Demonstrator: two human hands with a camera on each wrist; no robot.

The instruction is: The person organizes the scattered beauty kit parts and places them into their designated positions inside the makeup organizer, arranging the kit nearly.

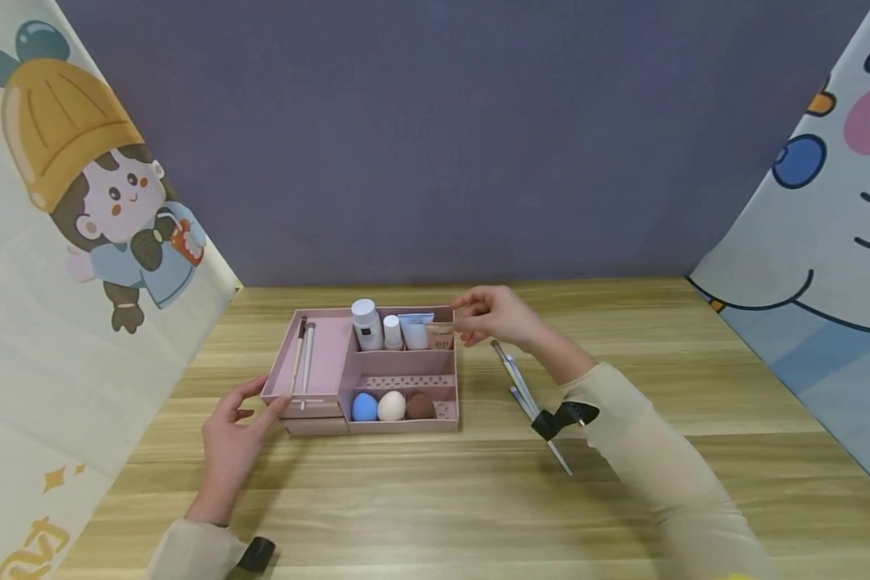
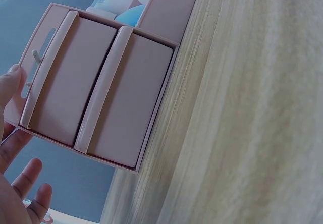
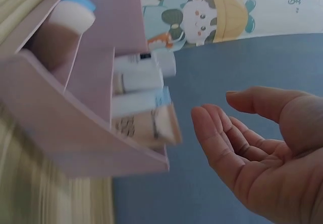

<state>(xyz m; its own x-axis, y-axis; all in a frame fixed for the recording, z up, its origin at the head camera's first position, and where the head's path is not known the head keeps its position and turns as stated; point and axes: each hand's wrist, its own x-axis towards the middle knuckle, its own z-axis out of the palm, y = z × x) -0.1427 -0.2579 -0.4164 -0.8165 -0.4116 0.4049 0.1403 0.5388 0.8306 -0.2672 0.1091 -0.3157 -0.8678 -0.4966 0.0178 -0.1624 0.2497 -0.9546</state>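
Observation:
A pink makeup organizer [image 1: 326,354] stands on the table. My left hand [image 1: 235,431] grips its front left corner, the thumb [image 2: 9,85] on the front panel above two drawers [image 2: 75,77] and a finger at the side. Beside the back right corner, my right hand [image 3: 257,153] is loosely curled and holds nothing, close to a beige tube [image 3: 156,125]. That tube shares the back compartment with a light blue and white tube [image 1: 416,329], a small white bottle [image 1: 393,332] and a larger white bottle [image 1: 366,326]. Two makeup brushes [image 1: 308,354] lie in the left top tray.
Blue [image 1: 365,408], cream [image 1: 391,407] and brown makeup sponges [image 1: 420,406] sit in the front compartment. Several brushes [image 1: 522,383] lie on the wooden table [image 1: 406,499] right of the organizer, partly under the right wrist's camera. A dark panel [image 1: 435,145] rises behind the table.

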